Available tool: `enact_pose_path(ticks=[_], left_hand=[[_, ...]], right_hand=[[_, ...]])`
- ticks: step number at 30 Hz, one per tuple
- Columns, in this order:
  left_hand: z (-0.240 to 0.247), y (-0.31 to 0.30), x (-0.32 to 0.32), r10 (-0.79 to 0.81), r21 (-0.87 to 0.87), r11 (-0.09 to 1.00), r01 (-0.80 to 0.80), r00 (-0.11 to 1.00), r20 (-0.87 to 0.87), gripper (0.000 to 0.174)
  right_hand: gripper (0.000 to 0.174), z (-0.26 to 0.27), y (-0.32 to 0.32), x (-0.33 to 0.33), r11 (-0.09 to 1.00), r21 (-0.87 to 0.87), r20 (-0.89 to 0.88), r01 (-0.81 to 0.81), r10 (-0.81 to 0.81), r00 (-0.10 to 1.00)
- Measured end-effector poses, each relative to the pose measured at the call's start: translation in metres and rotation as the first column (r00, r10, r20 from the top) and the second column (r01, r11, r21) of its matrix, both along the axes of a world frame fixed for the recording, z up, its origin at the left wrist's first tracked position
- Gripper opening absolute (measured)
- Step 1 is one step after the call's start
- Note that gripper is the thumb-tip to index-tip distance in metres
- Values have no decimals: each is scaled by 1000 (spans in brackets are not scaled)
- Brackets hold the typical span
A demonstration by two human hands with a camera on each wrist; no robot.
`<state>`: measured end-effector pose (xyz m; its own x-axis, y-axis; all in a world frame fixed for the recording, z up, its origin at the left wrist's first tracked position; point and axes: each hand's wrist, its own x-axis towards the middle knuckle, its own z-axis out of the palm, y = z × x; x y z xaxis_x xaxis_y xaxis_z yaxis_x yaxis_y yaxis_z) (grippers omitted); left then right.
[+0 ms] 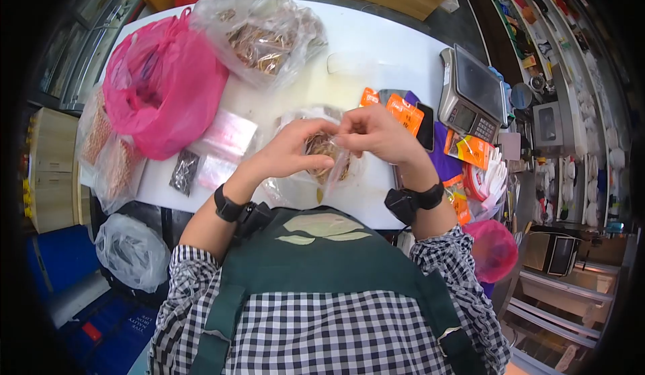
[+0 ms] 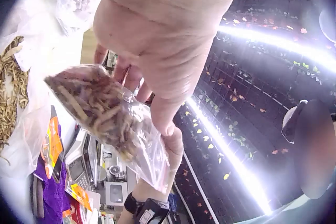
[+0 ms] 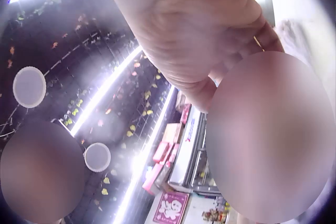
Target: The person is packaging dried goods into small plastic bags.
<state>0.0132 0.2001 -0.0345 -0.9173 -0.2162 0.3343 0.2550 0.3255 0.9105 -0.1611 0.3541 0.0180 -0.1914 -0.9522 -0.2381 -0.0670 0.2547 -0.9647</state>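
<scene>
A small clear plastic bag [image 1: 321,148] of dried brown strips is held between both hands, low over the white table's near side. My left hand [image 1: 285,152] grips it from the left, its thumb stretched across the front. From the right, my right hand [image 1: 379,133] pinches the upper edge with thumb and fingertips. The left wrist view shows the bag [image 2: 105,111] tilted, the left fingers [image 2: 134,77] partly hidden behind it. Also there, at the left, is a larger open bag of similar strips [image 2: 13,87]. A blurred patch covers part of the right wrist view.
On the white table [image 1: 269,106], a pink plastic bag [image 1: 168,93] and a large clear bag [image 1: 265,42] stand at the left and back. Flat clear bags [image 1: 228,136] and a small dark packet [image 1: 183,172] lie left. Orange packets [image 1: 406,114], a phone [image 1: 424,130] and a scale [image 1: 474,93] are right.
</scene>
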Motion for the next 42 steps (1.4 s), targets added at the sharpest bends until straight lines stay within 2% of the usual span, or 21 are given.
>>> enact_pose_path(ticks=[1,2,4,5,6,7,8,9,10,11,13,15,17,18,20,21,24,27,29,36,42], left_hand=[[1,1,5,-162,62,986,158,985,61,40],[-5,2,11,-160,67,985,156,985,64,40],[-23,4,18,-246,59,968,242,966,81,30],[-31,7,24,-249,63,968,244,965,78,30],[-37,11,29,-269,314,927,204,947,178,23],[-42,15,34,-308,540,833,124,913,265,17],[-50,19,37,-305,544,830,122,916,261,17],[-58,25,39,-202,633,774,7,950,237,13],[-68,30,39,-94,714,693,-99,970,226,9],[-80,36,36,-5,770,625,-132,985,173,9],[-87,38,34,48,775,597,-208,973,224,9],[-98,39,35,89,776,564,-283,955,284,10],[-113,37,36,144,688,663,-294,953,268,12],[-117,36,38,151,690,659,-300,951,270,12],[-124,34,43,151,658,695,-289,954,260,12],[-131,33,46,153,656,695,-295,952,265,12],[-147,34,46,205,576,758,-307,950,236,12],[-152,38,47,231,541,766,-347,934,273,12],[-151,39,45,239,598,727,-338,941,240,12],[-158,36,49,303,468,785,-406,911,280,8],[-160,31,51,257,432,837,-335,939,229,6]], right_hand=[[12,-2,-7,17,999,25,2,-33,33,999],[12,-6,-11,29,999,29,5,-35,35,999],[13,-20,-14,44,993,-19,-304,-115,104,947],[19,-27,-14,47,993,-10,-309,-119,110,945],[19,-32,-12,52,993,-4,-311,-118,111,944],[23,-36,-9,59,999,-39,-197,18,-25,980],[28,-40,-6,65,986,-57,-77,154,-158,984],[31,-43,-2,67,980,-59,-196,189,-197,961],[31,-48,3,70,981,-54,-198,184,-191,961],[29,-54,9,74,982,-69,-308,174,-187,933],[26,-64,18,87,981,-57,-508,184,-187,841],[25,-94,19,93,969,-95,-520,226,-242,819],[18,-125,22,92,949,-130,-556,288,-310,771],[18,-132,22,89,951,-126,-556,281,-302,775],[15,-148,24,86,919,-164,-360,359,-395,845],[15,-151,25,85,920,-162,-355,358,-393,848],[12,-150,26,79,949,-89,-381,302,-313,870],[12,-141,19,83,954,-171,-440,248,-299,847],[13,-142,13,81,962,-251,-538,106,-229,811],[9,-152,7,85,984,-165,-487,70,-143,861],[11,-162,4,78,981,-185,-571,53,-151,807]])
